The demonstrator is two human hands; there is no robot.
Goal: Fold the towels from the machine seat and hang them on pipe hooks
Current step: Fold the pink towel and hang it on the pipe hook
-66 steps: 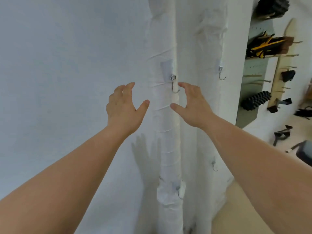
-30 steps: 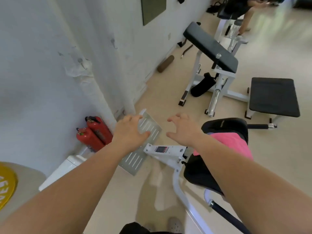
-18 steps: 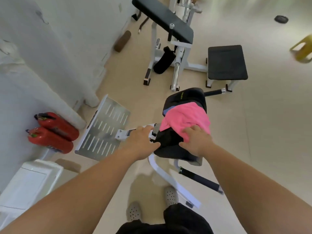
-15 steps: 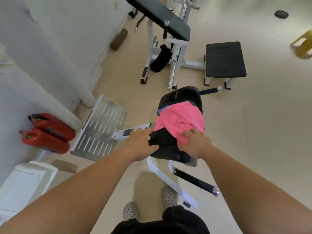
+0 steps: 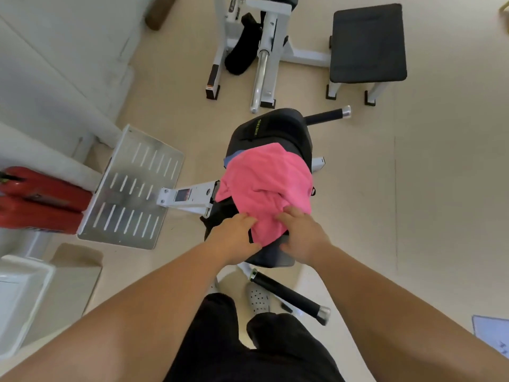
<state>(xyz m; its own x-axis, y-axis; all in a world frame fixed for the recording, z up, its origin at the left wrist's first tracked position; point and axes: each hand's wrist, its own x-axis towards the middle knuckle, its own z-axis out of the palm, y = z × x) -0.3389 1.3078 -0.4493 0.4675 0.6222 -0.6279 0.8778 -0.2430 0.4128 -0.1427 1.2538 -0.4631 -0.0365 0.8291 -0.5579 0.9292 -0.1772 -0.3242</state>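
Beige floor (image 5: pixel 413 188); white wall (image 5: pixel 55 51) left; black padded bench (image 5: pixel 367 42); red extinguishers (image 5: pixel 41 199).

One head-worn wide-angle camera looks forward and steeply down from above the machine seat (image 5: pixel 275 128), which sits close at centre, with floor (image 5: pixel 413 188) around it.

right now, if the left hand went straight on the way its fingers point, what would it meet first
The towel on the seat; the left hand's fingertips seem to touch its near edge.

A soft, matt pink cloth towel (image 5: pixel 265 186) lies on a smooth black padded seat (image 5: pixel 275 126) beside a brushed-metal footplate (image 5: pixel 132 188).
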